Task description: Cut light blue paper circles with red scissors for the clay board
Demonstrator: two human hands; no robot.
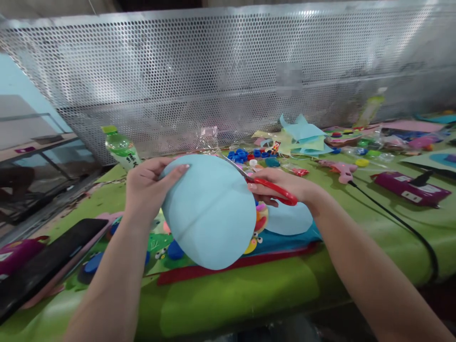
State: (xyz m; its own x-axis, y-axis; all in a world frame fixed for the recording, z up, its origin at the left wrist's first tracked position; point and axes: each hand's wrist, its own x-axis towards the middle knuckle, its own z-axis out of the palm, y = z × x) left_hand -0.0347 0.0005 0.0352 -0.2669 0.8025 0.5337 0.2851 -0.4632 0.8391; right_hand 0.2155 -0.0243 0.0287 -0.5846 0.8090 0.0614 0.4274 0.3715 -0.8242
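My left hand [151, 183] pinches the upper left edge of a rounded light blue paper sheet [213, 218], thumb on its front face. The sheet is held up, tilted toward me. In my right hand [276, 183] is a pair of red-handled scissors [276, 187], its blades lying along the sheet's upper right edge; whether the blades are apart is hard to see. Behind and below the sheet, another light blue paper piece [290, 218] rests on a dark blue and red sheet [285, 247]. Colourful cartoon pieces [253, 241] are partly hidden by the held sheet.
On the green-covered table [249, 304] lie blue bottle caps [240, 155], paper scraps [302, 133], a pink glue gun [340, 170] with a black cord and a purple power strip [411, 188]. A green bottle [121, 147] and a black phone-like slab [50, 261] are at left. Perforated metal [195, 71] stands behind.
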